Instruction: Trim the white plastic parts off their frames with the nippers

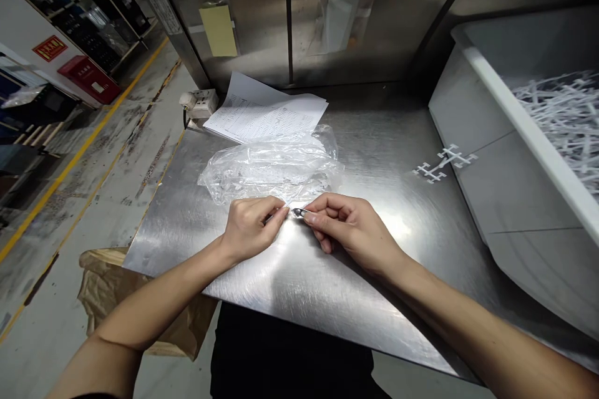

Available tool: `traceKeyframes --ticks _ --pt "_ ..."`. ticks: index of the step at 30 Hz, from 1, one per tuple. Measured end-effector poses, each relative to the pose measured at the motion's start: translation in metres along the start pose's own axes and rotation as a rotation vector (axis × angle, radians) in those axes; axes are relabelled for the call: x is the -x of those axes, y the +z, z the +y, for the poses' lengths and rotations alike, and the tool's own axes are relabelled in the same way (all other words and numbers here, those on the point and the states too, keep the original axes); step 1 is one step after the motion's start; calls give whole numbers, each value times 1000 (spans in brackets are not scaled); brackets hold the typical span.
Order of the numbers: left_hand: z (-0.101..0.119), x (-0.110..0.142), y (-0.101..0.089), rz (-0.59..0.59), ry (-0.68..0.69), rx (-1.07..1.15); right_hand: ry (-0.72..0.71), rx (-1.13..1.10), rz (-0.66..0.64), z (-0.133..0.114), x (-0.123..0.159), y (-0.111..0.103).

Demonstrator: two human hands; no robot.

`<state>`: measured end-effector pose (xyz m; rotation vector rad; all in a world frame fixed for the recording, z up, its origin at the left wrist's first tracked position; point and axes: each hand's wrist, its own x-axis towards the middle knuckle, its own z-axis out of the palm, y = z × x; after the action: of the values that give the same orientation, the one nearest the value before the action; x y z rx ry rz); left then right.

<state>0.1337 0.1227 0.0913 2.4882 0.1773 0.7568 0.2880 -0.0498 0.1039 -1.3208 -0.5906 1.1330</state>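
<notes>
I see R hand (349, 227) grips small metal tool (299, 212); L hand (253, 224) pinches tiny white pc. (288, 203); plastic bag (274, 165) lies abt 12 o'clock, white frame (442, 164) betw. 2 and 3.

Print on red sign (50, 48) and papers (269, 111); none legible

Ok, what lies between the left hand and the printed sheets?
In the head view, a clear plastic bag lies between the left hand and the printed sheets.
</notes>
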Motion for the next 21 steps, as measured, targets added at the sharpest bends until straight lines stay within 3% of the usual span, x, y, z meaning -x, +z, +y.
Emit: traceKeyframes --ticks 7,14,18,21 --pt "0 0 0 -14 -53 33 -30 4 28 -4 2 1" --pt "2 -3 -4 35 45 64 -333 22 192 -6 2 -6" --pt "14 16 -34 168 192 -97 -469 -13 297 -5 -1 -13" --pt "20 59 -77 279 175 -276 -478 -29 350 -7 -2 -13"
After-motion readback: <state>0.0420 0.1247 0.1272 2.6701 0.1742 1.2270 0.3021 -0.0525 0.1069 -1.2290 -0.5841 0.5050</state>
